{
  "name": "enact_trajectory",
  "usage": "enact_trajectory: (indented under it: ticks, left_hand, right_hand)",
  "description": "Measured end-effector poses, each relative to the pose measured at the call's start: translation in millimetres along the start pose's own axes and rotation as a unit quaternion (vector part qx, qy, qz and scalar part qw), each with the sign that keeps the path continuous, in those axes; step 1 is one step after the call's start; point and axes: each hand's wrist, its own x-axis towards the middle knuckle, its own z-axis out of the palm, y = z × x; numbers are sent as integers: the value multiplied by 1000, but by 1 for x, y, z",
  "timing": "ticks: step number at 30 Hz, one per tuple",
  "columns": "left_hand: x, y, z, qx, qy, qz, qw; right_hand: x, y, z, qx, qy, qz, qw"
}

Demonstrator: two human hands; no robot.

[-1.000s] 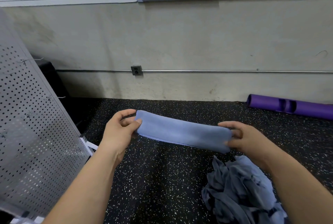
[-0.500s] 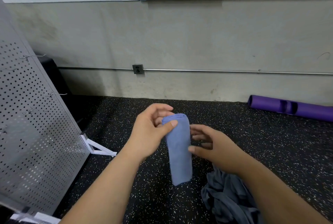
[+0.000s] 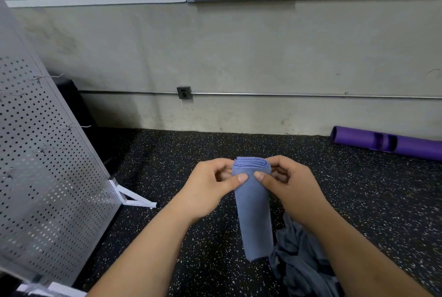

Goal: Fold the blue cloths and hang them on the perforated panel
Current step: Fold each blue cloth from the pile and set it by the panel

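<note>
1. Folded light-blue fabric cloth [image 3: 254, 210]: held in the air above the black speckled rubber floor [image 3: 181, 158], hanging lengthwise, folded edge uppermost.
2. Left hand [image 3: 210, 189]: thumb and curled fingers pinch the cloth's upper left side.
3. Right hand [image 3: 290, 183]: thumb and curled fingers pinch the upper right side; the two thumb tips nearly meet.
4. Heap of crumpled blue-grey cloths [image 3: 303, 265]: on the floor, lower right, beneath the right forearm.
5. Grey perforated metal panel [image 3: 40, 165]: leaning at left, wire hooks [image 3: 79, 126] projecting, well apart from the cloth.
6. Purple foam roll [image 3: 387, 142]: by the wall, right.
</note>
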Motion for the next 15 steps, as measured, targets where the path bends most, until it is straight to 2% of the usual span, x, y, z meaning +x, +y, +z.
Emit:
enact_trajectory:
  ticks: [4, 6, 8, 12, 15]
  left_hand:
    - [1, 7, 11, -74, 80, 15, 994]
    - [2, 7, 14, -113, 108, 9, 988]
    - [2, 5, 16, -116, 82, -9, 990]
    - [-1, -10, 15, -54, -45, -70, 995]
    - [-2, -16, 15, -53, -52, -68, 995]
  right_hand:
    - [0, -1, -3, 2, -48, 24, 999]
    - [1, 1, -1, -18, -46, 26, 998]
    - [2, 4, 1, 1, -18, 26, 999]
    - [3, 0, 1, 74, 67, 33, 994]
    - [4, -1, -2, 77, 85, 60, 992]
